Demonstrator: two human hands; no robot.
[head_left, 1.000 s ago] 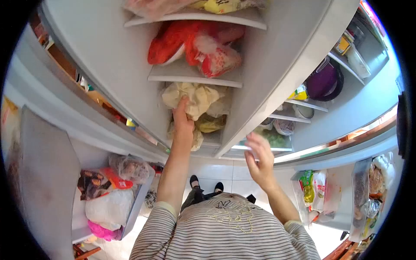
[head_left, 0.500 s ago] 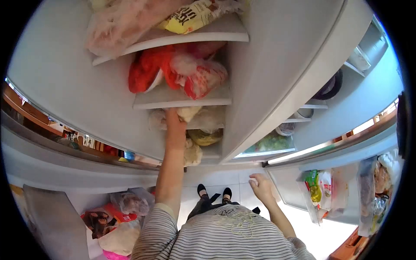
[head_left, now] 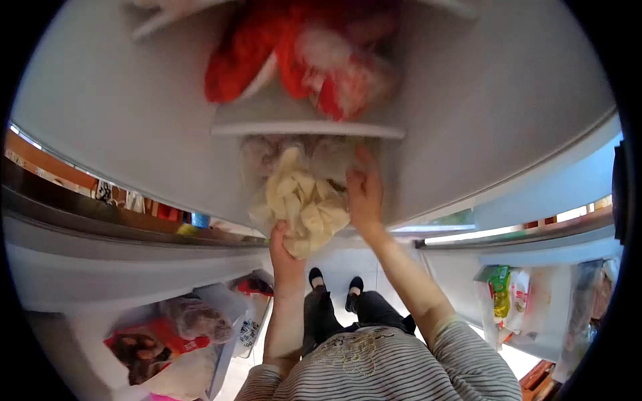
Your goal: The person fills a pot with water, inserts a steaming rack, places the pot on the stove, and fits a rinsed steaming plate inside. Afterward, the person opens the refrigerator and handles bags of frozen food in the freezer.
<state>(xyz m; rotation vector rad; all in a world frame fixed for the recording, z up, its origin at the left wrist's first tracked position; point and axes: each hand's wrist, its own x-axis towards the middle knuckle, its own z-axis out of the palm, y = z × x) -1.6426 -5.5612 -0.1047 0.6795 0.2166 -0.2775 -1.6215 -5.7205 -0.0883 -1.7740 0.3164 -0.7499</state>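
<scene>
A crumpled cream-coloured plastic bag (head_left: 304, 207) bulges out at the front of a lower freezer shelf. Its lower left edge is gripped by my left hand (head_left: 287, 246), the thumb lying on top. What the bag contains is hidden. My right hand (head_left: 365, 194) reaches in at the bag's right side, with fingers apart and slightly blurred. Whether it touches the bag I cannot tell. Frosty clear bags (head_left: 261, 154) lie behind the cream one. On the shelf above (head_left: 307, 128) sit a bright red bag (head_left: 251, 57) and a red-and-white patterned bag (head_left: 344, 77).
An open door or drawer at lower left holds a red food packet (head_left: 144, 347) and a clear bag of frozen food (head_left: 197, 319). At right, the open door bin holds a green-and-yellow packet (head_left: 499, 291). Tiled floor (head_left: 344, 257) shows around my feet.
My view has moved closer to the shelf. My left hand has come back from inside and grips the cream bag. My right hand has risen from my side to the bag's right.
</scene>
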